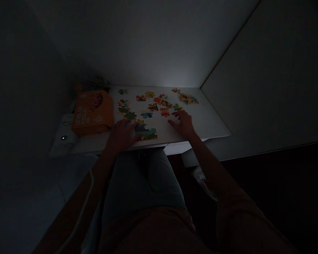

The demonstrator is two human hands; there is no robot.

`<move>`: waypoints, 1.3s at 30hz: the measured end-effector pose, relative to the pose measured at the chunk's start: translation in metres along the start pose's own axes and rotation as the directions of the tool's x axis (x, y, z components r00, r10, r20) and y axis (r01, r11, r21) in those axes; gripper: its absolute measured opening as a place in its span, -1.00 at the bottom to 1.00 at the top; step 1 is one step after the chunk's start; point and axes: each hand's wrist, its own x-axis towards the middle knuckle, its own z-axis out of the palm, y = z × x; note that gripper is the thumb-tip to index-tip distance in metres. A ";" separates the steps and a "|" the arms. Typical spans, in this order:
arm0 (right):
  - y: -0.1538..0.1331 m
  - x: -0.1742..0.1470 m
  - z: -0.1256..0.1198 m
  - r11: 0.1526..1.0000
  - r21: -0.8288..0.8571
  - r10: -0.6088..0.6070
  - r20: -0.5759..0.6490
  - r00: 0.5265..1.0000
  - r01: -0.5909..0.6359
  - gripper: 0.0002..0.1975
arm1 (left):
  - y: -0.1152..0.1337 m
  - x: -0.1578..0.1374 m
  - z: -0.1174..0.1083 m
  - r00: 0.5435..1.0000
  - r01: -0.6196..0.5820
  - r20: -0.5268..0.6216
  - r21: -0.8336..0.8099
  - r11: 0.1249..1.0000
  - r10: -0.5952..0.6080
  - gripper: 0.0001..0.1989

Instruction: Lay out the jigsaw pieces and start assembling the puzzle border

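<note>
My left hand (123,134) lies on the white table with its fingers spread. Its thumb and fingertips touch or rest just over the left edge of a small block of joined puzzle pieces (149,134), teal and green with some orange. Over to the right, my right hand (184,124) hovers low or rests on the tabletop, thumb and fingers apart, and I see nothing held in it. Closest to its fingertips are a green-yellow puzzle piece (177,107) and a red-and-yellow striped piece (164,112). A blue piece (146,114) sits between the hands.
An orange puzzle box (93,112) stands at the left of the table (209,121). Several loose pieces are spread across the middle, and a heap of pieces (188,99) lies at the back right. Walls bound the back and right. The room is dim.
</note>
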 end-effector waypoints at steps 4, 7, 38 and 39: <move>0.053 0.027 -0.007 0.971 -0.042 0.235 -0.012 0.972 -0.236 -0.35 | 0.000 0.002 0.000 1.000 0.007 -0.014 -0.012 1.000 -0.007 -0.30; 0.072 0.042 -0.003 0.935 -0.069 0.347 -0.006 0.938 -0.347 -0.24 | -0.001 0.002 0.000 1.000 0.021 -0.012 -0.025 0.999 -0.021 -0.27; 0.075 0.046 0.010 0.735 0.662 0.262 -0.077 0.962 -0.147 -0.29 | -0.003 0.003 0.000 1.000 -0.005 -0.027 0.003 1.000 0.005 -0.19; 0.068 0.044 0.008 0.709 0.695 0.247 -0.086 0.965 -0.119 -0.31 | -0.004 0.003 0.001 1.000 -0.003 -0.027 -0.002 1.000 0.003 -0.18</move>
